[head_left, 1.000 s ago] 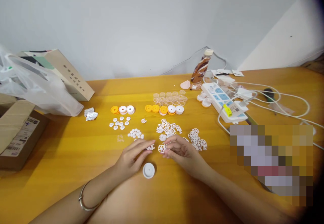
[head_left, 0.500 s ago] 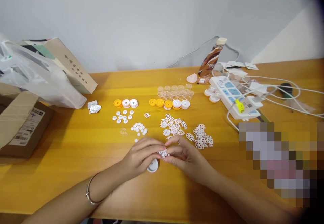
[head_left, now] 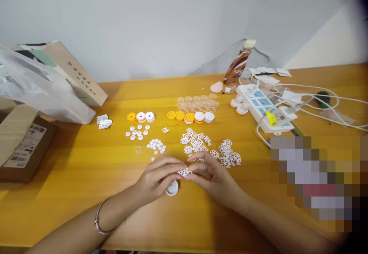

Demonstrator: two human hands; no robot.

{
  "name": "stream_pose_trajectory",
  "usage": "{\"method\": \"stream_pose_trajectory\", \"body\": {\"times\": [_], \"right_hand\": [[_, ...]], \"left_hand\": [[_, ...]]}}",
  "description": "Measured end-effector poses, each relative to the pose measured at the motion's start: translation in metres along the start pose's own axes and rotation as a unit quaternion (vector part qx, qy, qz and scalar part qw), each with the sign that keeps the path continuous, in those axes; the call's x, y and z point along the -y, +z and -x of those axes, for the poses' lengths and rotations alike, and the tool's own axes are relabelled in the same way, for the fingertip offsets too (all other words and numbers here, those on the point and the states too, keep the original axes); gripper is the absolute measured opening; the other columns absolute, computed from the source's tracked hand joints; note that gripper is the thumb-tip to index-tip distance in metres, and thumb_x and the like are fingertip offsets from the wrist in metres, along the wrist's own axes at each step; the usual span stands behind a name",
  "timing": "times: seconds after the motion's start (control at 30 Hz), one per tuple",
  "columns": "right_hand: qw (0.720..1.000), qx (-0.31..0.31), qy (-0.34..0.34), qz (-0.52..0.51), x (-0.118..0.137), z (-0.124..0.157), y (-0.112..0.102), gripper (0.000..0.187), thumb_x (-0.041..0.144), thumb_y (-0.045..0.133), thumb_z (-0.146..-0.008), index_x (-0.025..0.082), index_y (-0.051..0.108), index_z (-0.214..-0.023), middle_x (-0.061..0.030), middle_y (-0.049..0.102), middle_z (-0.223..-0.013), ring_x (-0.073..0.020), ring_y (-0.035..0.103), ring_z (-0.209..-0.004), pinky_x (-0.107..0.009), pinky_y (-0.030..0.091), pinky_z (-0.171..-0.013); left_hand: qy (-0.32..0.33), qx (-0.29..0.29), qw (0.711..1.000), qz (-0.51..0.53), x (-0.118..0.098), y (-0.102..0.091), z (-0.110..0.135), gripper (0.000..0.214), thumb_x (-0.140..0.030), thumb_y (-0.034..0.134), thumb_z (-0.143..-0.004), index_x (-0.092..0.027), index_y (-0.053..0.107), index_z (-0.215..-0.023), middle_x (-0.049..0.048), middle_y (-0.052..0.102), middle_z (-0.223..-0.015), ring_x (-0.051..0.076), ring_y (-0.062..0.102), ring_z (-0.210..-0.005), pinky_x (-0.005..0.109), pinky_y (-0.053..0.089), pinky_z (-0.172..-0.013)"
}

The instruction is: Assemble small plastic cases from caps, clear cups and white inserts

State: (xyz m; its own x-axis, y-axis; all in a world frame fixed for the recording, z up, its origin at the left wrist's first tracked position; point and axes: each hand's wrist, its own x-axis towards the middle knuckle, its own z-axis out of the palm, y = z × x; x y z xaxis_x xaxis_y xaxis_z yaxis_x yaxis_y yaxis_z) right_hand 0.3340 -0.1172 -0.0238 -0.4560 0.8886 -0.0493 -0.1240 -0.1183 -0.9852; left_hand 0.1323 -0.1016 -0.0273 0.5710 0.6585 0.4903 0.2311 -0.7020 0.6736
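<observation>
Both hands meet just behind the cap (head_left: 171, 188). The left hand (head_left: 156, 179) and right hand (head_left: 212, 175) have their fingertips drawn together, pinching a small white wheel (head_left: 184, 172) between them. It is too small to tell whether it is one piece or two. The wheel is held just above the table (head_left: 71, 192), behind the cap and slightly to its right. The left fingers curl over the cap's far rim.

Behind the cap, close to the right fingertips, lie two wheel piles (head_left: 195, 141) (head_left: 228, 155). The discs (head_left: 156, 145) lie just behind the left hand. Further back from the cap is a row of spools (head_left: 189, 117), then the clear cups (head_left: 198, 101).

Left of the cap the wood is bare out to the box (head_left: 25, 146) at the table's left edge, and the bag (head_left: 43, 93) lies behind the box. In front of the cap a bare strip runs to the near edge, crossed only by the two forearms. Far right of the cap and further back, the power strip (head_left: 263, 106) and its cables fill the corner.
</observation>
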Motion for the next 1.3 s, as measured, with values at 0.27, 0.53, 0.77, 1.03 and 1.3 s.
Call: {"method": "stream_pose_trajectory", "body": {"times": [0.27, 0.53, 0.77, 1.03, 1.3], "right_hand": [[0.998, -0.009, -0.036, 0.049, -0.003, -0.001, 0.0, 0.025, 0.02, 0.059, -0.08, 0.027, 0.042, -0.098, 0.0024, 0.066, -0.081, -0.0113, 0.064, -0.081, -0.027, 0.05, -0.078], [0.986, -0.032, -0.098, 0.131, -0.001, -0.002, 0.002, 0.02, 0.017, 0.056, -0.081, 0.025, 0.044, -0.095, 0.0023, 0.057, -0.08, -0.0097, 0.061, -0.075, -0.024, 0.051, -0.074], [0.962, -0.038, -0.143, 0.229, -0.003, 0.0, 0.001, 0.016, 0.016, 0.052, -0.082, 0.024, 0.046, -0.094, -0.0013, 0.054, -0.089, -0.0104, 0.061, -0.074, -0.025, 0.052, -0.07], [0.911, -0.045, -0.227, 0.342, 0.0, 0.004, 0.005, 0.019, 0.011, 0.048, -0.081, 0.023, 0.043, -0.096, -0.0003, 0.059, -0.079, -0.0108, 0.06, -0.066, -0.022, 0.051, -0.06], [0.943, -0.057, -0.178, 0.275, 0.001, 0.004, 0.004, 0.019, 0.016, 0.054, -0.081, 0.025, 0.049, -0.097, -0.0035, 0.06, -0.088, -0.0142, 0.062, -0.077, -0.027, 0.051, -0.069]], "left_hand": [[-0.02, 0.0, 1.0, 0.016, -0.001, 0.003, 0.0, 0.034, -0.006, 0.054, -0.081, -0.018, 0.057, -0.113, 0.0097, 0.062, -0.102, 0.016, 0.058, -0.094, 0.029, 0.049, -0.081], [-0.133, -0.011, 0.985, 0.113, -0.011, 0.004, -0.003, 0.026, -0.011, 0.058, -0.08, -0.018, 0.062, -0.104, 0.0078, 0.063, -0.096, 0.014, 0.06, -0.088, 0.026, 0.048, -0.079], [-0.278, -0.035, 0.932, 0.231, -0.009, 0.01, -0.002, 0.015, -0.022, 0.06, -0.08, -0.017, 0.063, -0.093, 0.0037, 0.061, -0.08, 0.011, 0.057, -0.072, 0.021, 0.046, -0.065], [-0.321, -0.005, 0.912, 0.256, -0.017, 0.011, -0.005, 0.017, -0.028, 0.059, -0.08, -0.012, 0.056, -0.083, 0.0021, 0.055, -0.071, 0.009, 0.05, -0.062, 0.02, 0.04, -0.058], [-0.19, -0.027, 0.973, 0.125, -0.013, 0.005, -0.004, 0.007, -0.016, 0.056, -0.082, -0.015, 0.06, -0.088, 0.0056, 0.061, -0.08, 0.014, 0.058, -0.075, 0.026, 0.046, -0.07]]}}
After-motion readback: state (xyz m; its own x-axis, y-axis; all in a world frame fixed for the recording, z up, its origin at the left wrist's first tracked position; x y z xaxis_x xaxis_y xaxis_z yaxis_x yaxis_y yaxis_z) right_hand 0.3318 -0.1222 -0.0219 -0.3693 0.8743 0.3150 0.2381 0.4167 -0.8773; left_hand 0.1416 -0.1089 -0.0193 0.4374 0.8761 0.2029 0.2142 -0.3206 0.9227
